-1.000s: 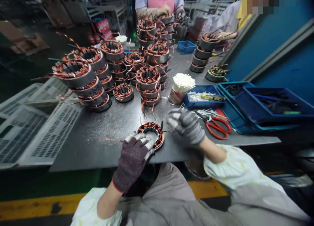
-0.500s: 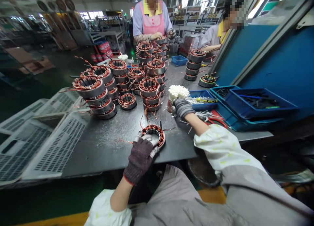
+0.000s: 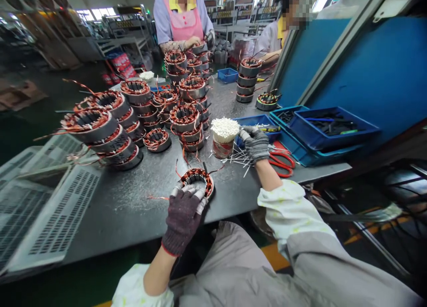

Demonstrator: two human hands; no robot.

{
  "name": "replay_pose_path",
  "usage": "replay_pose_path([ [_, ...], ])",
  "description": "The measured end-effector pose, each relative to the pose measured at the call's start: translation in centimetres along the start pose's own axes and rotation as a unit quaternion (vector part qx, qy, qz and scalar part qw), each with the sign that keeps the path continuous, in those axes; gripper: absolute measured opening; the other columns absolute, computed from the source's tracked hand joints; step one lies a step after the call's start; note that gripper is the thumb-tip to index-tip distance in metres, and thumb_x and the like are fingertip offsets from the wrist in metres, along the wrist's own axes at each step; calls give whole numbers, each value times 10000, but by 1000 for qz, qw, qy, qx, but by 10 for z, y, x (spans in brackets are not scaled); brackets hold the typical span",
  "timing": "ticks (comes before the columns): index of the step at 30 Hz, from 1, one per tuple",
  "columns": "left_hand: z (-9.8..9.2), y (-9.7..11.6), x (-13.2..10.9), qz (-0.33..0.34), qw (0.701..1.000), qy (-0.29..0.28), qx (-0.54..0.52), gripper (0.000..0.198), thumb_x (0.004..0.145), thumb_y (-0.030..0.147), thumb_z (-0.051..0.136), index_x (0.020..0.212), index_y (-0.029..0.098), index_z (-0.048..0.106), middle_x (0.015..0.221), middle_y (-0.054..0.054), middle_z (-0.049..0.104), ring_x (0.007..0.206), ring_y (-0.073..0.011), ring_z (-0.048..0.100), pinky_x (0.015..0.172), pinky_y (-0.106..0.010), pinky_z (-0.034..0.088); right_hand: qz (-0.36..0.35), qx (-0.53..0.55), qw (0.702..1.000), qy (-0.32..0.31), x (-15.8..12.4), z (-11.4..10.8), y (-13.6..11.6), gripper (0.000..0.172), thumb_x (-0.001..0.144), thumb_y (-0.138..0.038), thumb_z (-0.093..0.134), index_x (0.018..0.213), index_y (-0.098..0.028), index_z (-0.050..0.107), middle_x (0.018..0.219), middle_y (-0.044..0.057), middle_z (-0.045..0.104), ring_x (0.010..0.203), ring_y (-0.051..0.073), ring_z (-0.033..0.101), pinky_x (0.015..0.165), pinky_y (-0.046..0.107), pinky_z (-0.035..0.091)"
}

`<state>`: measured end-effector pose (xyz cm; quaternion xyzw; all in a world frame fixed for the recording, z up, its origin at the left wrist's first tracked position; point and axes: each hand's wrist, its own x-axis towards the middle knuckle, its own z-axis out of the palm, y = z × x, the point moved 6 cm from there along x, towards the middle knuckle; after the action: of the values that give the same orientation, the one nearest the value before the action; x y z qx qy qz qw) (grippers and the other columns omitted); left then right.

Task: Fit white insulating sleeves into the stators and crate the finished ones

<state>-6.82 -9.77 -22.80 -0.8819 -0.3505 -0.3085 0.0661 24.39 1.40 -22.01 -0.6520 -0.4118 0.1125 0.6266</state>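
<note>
A ring-shaped stator with copper windings [image 3: 209,187] lies near the table's front edge, loose wires sticking out of it. My left hand [image 3: 183,213], in a dark glove with white fingertips, grips its near left side, fingers over the ring. Right of a red-and-grey can [image 3: 223,149], packed with thin white sticks [image 3: 225,128], is my right hand [image 3: 256,145] in a grey striped glove. Its fingers are curled together near the can's top; what they hold, if anything, I cannot make out. White strips [image 3: 242,158] lie scattered beneath it.
Stacked stators [image 3: 100,133] stand on the left and middle of the table. Red-handled scissors or pliers [image 3: 282,162] and blue trays [image 3: 336,140] are at the right. White perforated crates [image 3: 63,213] sit at the left edge. Two co-workers [image 3: 185,20] are across the table.
My right hand has moved from over the white sticks to the right of their can, uncovering the can's side. My left hand stays on the stator. The view has shifted right.
</note>
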Motion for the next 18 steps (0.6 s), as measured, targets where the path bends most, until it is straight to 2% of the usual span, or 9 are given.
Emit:
replay_pose_path([
  [3,1,0,0,-6,1000,-10,-6,212,974,236,596,1174,229,664,1092,-58,767,1125,-258,680,1104,-512,431,44,115,992,3,-4,-10,-5,290,871,-453,597,972,-190,664,850,46,715,739,170,681,682,312,589],
  [5,3,0,0,-12,1000,-14,-10,230,970,237,600,1192,237,658,1112,-60,764,1135,-260,678,1104,-519,435,53,188,980,-25,-17,-18,-12,296,893,-493,583,952,-210,646,794,16,684,628,133,649,545,250,547],
  [9,4,4,-1,-34,999,-27,-10,261,975,242,594,1231,214,641,1140,-72,760,1170,-267,667,1142,-536,413,9,263,963,-58,-66,-35,-32,243,916,-453,633,833,-230,584,755,-17,663,518,90,597,469,208,515],
  [11,3,5,-2,-47,997,-48,-23,285,990,235,566,1267,206,627,1210,-78,743,1240,-264,637,1183,-545,379,-9,257,960,-107,-100,-39,-38,196,935,-405,653,856,-236,594,779,-15,681,528,99,623,483,224,544],
  [13,2,5,-3,-53,995,-72,-36,307,1006,231,533,1301,206,615,1267,-81,724,1301,-261,602,1209,-555,352,-45,237,951,-195,-137,-41,-43,108,963,-341,633,919,-243,627,867,14,717,626,131,693,571,272,605],
  [16,1,5,-3,-59,992,-101,-43,323,1016,239,502,1314,211,621,1277,-84,717,1324,-257,587,1224,-559,339,-155,193,911,-329,-189,-50,-47,76,976,-273,589,995,-247,657,1048,78,745,891,201,750,771,369,638],
  [18,1,4,-2,-65,991,-113,-41,318,1015,251,495,1298,212,636,1253,-84,723,1318,-260,588,1224,-558,340,-188,165,893,-374,-214,-58,-42,111,981,-251,557,1033,-248,655,1113,100,741,1002,222,736,832,397,624],
])
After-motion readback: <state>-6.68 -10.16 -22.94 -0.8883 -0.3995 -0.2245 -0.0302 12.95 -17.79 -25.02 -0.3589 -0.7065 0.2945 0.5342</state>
